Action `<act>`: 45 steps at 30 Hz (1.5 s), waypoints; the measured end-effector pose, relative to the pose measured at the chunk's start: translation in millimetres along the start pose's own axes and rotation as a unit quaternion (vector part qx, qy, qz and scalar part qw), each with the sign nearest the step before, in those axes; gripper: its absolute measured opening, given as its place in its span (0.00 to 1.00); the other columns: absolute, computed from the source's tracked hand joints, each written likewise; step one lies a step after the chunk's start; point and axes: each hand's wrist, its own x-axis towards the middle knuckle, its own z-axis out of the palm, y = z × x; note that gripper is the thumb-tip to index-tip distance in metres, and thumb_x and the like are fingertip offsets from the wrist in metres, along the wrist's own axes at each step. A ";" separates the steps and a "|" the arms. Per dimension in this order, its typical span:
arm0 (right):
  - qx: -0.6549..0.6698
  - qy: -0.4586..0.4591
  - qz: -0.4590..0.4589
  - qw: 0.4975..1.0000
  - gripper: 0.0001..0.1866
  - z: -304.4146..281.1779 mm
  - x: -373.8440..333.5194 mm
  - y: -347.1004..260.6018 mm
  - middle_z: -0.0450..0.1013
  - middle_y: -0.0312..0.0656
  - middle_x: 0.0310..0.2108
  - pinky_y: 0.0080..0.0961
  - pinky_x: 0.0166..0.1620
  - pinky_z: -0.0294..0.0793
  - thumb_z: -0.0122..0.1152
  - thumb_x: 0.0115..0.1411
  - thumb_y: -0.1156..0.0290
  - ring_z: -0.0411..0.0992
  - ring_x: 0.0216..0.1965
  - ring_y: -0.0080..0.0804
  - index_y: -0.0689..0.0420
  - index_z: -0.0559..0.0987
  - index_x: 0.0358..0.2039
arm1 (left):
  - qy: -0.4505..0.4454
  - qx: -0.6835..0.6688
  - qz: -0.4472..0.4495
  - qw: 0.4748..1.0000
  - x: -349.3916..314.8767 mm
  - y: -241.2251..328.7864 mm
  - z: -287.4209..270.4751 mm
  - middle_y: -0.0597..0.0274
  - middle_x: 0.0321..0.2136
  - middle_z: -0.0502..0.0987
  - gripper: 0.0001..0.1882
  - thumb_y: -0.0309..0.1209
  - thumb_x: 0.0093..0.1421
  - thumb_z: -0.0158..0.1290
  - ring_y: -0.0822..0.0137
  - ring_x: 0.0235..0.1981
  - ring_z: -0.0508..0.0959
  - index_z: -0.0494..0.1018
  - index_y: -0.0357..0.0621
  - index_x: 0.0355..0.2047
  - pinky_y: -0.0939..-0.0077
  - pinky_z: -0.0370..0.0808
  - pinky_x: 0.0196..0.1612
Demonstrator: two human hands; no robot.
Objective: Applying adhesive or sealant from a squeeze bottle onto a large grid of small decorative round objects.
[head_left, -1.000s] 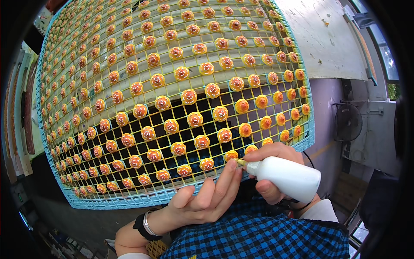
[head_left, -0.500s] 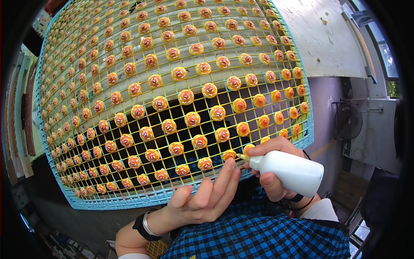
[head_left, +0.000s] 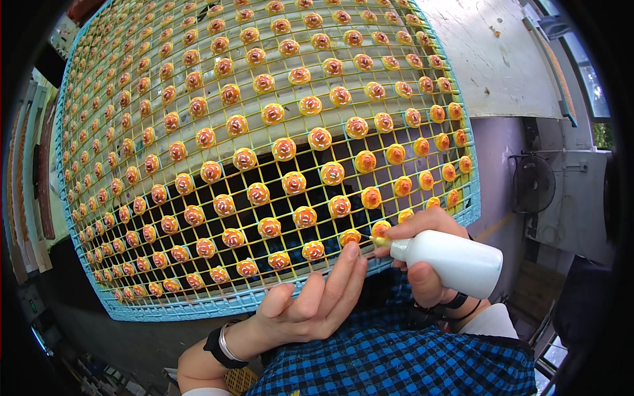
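Note:
My right hand grips a white squeeze bottle, tilted with its pale nozzle toward the rack's near edge. Just left of the nozzle lie two small yellow-and-orange flower-shaped pieces, one an orange-topped piece at my left fingertip and the other a yellow piece close by the nozzle. My left hand is palm up, fingers stretched out, holding nothing; its thumb is hidden. Many pieces farther left, such as a white-flecked piece, carry white marks. Those at the lower right, like a plain piece, show none.
A large wire grid rack with a light-blue rim bears rows of these pieces. A pale board lies beyond its right side. Farther right stands a dark fan. Below my left forearm is a yellow basket.
My right hand and the bottle have shifted slightly right, drawing the nozzle back from the piece at my left fingertip. My left hand has stayed in place.

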 end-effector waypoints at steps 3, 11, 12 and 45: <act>-0.003 0.004 0.004 1.000 0.22 -1.2 -1.0 -0.4 0.75 0.44 0.28 0.20 0.28 0.73 0.63 0.54 0.55 0.75 0.24 0.31 0.64 0.76 0.34 | -0.001 0.001 -0.001 1.000 -1.0 0.6 0.7 0.81 0.44 0.77 0.14 0.45 0.53 0.58 0.80 0.35 0.60 0.79 0.59 0.39 0.79 0.52 0.42; -0.031 -0.013 -0.033 0.999 0.20 2.8 4.7 1.6 0.75 0.44 0.27 0.23 0.25 0.75 0.64 0.53 0.56 0.76 0.23 0.34 0.64 0.77 0.32 | 0.006 0.048 0.029 0.998 -3.8 -2.5 1.4 0.84 0.45 0.76 0.11 0.43 0.58 0.47 0.78 0.40 0.61 0.77 0.63 0.38 0.70 0.52 0.53; -0.033 -0.013 -0.037 0.999 0.20 3.4 5.6 1.7 0.75 0.44 0.26 0.23 0.25 0.75 0.64 0.53 0.56 0.76 0.23 0.35 0.64 0.77 0.32 | 0.007 0.049 0.029 0.998 -3.8 -2.6 1.5 0.85 0.45 0.76 0.11 0.43 0.58 0.47 0.78 0.40 0.61 0.77 0.64 0.38 0.70 0.52 0.53; -0.019 -0.021 0.001 1.000 0.21 -5.8 -1.0 -0.6 0.74 0.43 0.27 0.21 0.27 0.74 0.63 0.54 0.55 0.76 0.23 0.33 0.63 0.77 0.34 | 0.014 -0.013 0.026 0.999 -2.7 -3.1 -1.1 0.81 0.41 0.78 0.11 0.41 0.53 0.56 0.79 0.33 0.59 0.80 0.61 0.37 0.78 0.52 0.42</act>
